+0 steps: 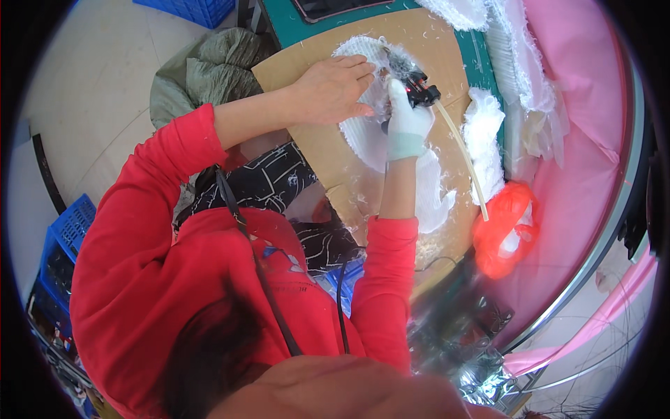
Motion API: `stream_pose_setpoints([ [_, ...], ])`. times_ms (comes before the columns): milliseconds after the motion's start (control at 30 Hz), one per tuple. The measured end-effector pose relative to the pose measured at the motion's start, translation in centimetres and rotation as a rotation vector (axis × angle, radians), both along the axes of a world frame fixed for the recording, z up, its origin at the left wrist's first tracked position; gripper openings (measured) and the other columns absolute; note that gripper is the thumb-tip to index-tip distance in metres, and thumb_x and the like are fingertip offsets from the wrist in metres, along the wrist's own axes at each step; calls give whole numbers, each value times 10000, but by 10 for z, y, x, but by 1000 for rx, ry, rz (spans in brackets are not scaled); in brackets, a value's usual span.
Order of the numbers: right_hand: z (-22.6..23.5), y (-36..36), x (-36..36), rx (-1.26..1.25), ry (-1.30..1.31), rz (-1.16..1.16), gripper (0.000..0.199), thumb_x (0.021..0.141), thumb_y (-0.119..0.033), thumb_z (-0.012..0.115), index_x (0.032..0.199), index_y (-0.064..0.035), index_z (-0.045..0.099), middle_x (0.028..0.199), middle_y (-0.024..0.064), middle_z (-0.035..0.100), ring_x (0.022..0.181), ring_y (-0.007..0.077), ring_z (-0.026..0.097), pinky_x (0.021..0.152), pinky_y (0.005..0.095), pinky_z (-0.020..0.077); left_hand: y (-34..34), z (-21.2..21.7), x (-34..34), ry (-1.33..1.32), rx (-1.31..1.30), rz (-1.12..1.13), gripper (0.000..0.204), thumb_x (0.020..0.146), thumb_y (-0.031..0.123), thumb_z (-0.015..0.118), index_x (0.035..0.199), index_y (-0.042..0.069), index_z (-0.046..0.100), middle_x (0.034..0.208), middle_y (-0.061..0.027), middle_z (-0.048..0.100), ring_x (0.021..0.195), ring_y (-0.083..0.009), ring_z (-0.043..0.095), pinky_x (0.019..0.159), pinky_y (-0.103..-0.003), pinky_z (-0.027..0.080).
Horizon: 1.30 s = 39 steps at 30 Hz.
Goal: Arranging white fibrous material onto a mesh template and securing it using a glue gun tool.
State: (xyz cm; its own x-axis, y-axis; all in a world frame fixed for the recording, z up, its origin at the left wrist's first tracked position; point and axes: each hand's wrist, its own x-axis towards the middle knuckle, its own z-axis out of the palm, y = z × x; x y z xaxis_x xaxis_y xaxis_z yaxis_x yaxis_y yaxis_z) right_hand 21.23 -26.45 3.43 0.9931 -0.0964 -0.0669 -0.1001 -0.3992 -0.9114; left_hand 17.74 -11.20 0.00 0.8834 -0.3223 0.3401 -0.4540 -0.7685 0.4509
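Observation:
My bare left hand lies flat, fingers stretched out, on a white ribbed, fuzzy fabric piece. In a white glove, my right hand grips a black handheld tool just to the right of it. Grey fluff shows at the tool's far end, over the fabric. A pale hose runs from the tool toward the near right. The tool's working tip is hidden by the fluff and my hand. A tail of the fabric reaches toward me past my right wrist.
Brown cardboard lies under the work on a green table, with loose white fluff about. Along the right are white fuzzy pieces, pink sheeting and a red plastic bag. A dark tablet-like device sits at the far edge.

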Motion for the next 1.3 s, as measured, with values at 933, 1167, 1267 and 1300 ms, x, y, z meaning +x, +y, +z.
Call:
stream_pose_setpoints([
  [933,-1,-11,-1,17,-12,-70,286,756,-255,688,864,-5,599,687,14,564,556,73,488,494,226,388,-5,10,4,72,63,18,586,802,436,543,1138,-43,513,1232,-157,490,1164,-282,436,954,-362,377],
  [1167,16,-5,-12,129,28,-97,249,762,-219,685,851,-3,597,659,10,556,525,70,482,468,228,383,-6,6,3,66,44,19,587,801,435,543,1142,-42,511,1231,-153,491,1166,-280,435,956,-358,376],
  [1267,5,-6,-8,86,-5,-63,260,758,-219,690,860,2,600,663,9,556,527,69,481,468,227,380,-8,0,3,-79,7,48,536,781,411,572,1045,-55,551,1160,-152,531,1100,-266,462,918,-345,396],
  [1300,3,-6,-8,86,-5,-64,260,758,-219,690,860,2,600,663,9,556,527,69,481,468,227,380,-8,0,3,-70,2,49,536,780,411,572,1046,-55,551,1164,-152,529,1103,-266,460,921,-345,394],
])
